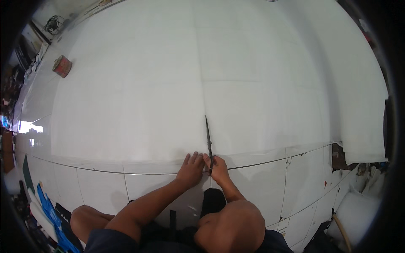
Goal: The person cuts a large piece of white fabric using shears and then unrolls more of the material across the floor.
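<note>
A wide white sheet (126,97) lies spread over a white-tiled surface, with a straight crease running away from me through its middle. My right hand (220,170) is closed around the handles of long dark scissors (208,134) at the sheet's near edge. Their blades point away from me along the crease and look nearly closed. Right beside it, my left hand (192,169) lies on the sheet's near border with its fingers stretched out, close to the scissors' handles. Whether the lower blade is under the sheet cannot be made out.
At the far left stands a red, worn tin can (63,66). A thick white roll (358,84) of sheet material runs along the right side. The tiled front edge (152,173) crosses before me, above my knees. Blue and white items (50,215) are at lower left.
</note>
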Demonstrator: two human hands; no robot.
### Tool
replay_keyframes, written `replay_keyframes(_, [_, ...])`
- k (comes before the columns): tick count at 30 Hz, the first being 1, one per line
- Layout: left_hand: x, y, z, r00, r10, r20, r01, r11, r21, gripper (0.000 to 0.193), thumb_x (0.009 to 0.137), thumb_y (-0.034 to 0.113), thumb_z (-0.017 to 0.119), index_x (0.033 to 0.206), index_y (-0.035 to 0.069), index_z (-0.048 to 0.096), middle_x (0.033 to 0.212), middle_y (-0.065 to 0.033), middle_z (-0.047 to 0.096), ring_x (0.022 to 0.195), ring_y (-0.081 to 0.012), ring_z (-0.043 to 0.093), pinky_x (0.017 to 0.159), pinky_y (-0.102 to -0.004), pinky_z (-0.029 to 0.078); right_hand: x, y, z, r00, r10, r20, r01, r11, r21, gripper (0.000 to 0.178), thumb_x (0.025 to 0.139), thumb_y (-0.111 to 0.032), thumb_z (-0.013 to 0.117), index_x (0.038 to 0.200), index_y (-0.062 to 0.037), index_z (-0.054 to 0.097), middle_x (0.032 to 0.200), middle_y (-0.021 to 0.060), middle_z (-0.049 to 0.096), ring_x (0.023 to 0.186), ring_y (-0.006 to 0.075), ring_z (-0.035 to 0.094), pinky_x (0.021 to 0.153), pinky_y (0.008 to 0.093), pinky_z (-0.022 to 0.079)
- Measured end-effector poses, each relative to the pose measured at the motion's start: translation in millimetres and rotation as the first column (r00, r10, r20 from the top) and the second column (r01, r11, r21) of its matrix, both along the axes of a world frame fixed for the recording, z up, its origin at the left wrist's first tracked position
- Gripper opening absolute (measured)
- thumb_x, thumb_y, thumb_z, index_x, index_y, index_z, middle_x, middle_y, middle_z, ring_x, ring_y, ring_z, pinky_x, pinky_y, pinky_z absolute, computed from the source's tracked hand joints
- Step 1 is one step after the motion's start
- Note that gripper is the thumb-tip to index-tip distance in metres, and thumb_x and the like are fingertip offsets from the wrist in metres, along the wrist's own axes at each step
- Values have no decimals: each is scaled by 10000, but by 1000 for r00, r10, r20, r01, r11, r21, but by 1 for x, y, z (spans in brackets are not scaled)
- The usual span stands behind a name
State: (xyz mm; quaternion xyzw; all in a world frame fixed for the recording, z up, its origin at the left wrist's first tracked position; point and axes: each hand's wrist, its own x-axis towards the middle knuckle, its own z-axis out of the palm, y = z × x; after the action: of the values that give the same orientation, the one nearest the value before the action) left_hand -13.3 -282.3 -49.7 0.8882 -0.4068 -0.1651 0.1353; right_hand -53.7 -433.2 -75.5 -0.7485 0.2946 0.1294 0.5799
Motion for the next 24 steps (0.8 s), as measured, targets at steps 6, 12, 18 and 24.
replay_keyframes(6, [-1,10,-4,998,-60,16,60,997,39,558,841,156,538,1340,-62,416,1404,-234,377,1375,-404,295,1134,-536,235,11,6,17,1000,-10,-6,10,996,90,593,885,-610,576,749,-33,557,535,13,486,473,108,479,449,262,367])
replay_keyframes(12, [2,4,12,996,-92,16,90,993,72,580,828,133,518,1354,-80,395,1410,-228,374,1374,-397,299,1129,-544,238,62,-3,25,994,-88,-70,101,972,211,572,884,-605,581,724,-58,527,541,-5,459,466,105,468,446,251,358])
replay_keyframes(18, [2,4,13,995,-96,20,93,986,138,643,797,161,540,1377,-65,379,1403,-216,381,1363,-385,318,1116,-551,255,68,1,31,997,-50,-59,56,992,109,562,877,-590,602,745,-49,526,544,-8,460,447,105,467,447,267,384])
replay_keyframes(24, [4,-1,24,996,-86,-26,89,984,153,743,784,227,583,1422,-39,310,1408,-230,371,1368,-402,301,1121,-557,239,95,-5,28,993,-88,-74,103,965,242,585,861,-605,615,759,-34,539,545,0,465,437,115,459,442,279,386])
